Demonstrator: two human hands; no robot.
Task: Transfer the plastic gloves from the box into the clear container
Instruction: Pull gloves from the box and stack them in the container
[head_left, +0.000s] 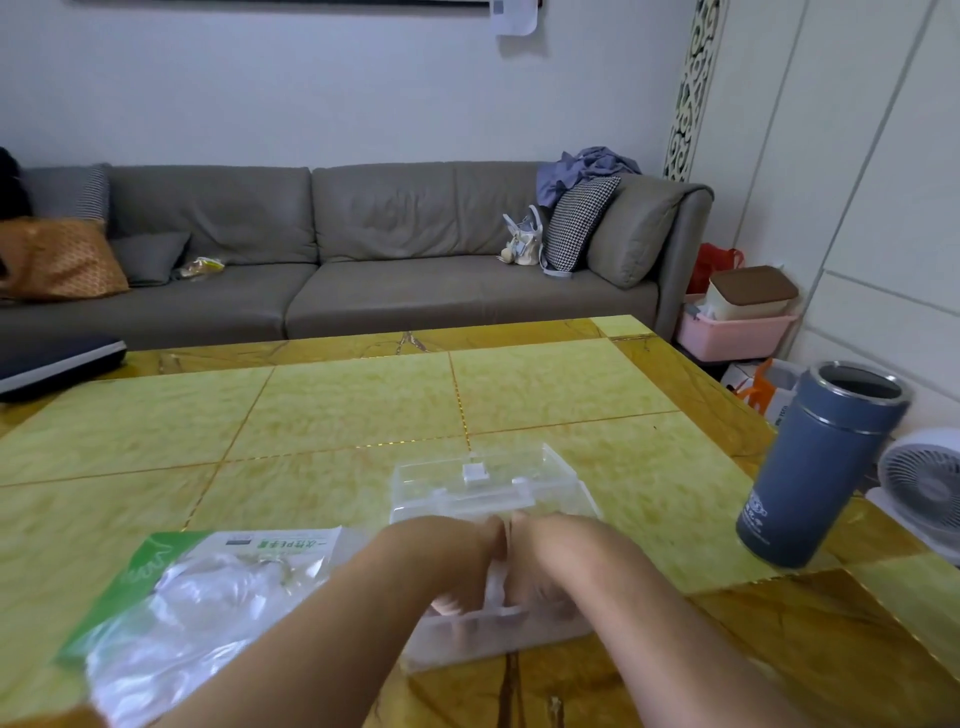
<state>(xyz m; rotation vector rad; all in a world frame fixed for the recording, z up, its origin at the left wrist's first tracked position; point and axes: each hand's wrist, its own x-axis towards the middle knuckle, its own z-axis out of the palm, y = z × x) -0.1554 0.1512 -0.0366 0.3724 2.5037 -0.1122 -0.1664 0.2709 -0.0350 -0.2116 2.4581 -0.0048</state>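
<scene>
Both hands are down inside the clear container (498, 631) at the near table (332, 405) edge, left hand (460, 577) and right hand (540, 577) with fingers curled over a pale wad of plastic gloves (494, 584), apparently tucking it in; exact grip is blurred. The gloves' green-and-white bag (208, 597) lies just left, more gloves visible inside. Judged mid-stuffing: next, press the wad flat, then close the hinged lid (485, 478).

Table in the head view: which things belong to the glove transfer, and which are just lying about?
For the job:
clear container, both hands inside it
its lid, raised behind
glove packet, a green and white bag
left hand
right hand

Lying about:
blue flask
dark pad, far left
</scene>
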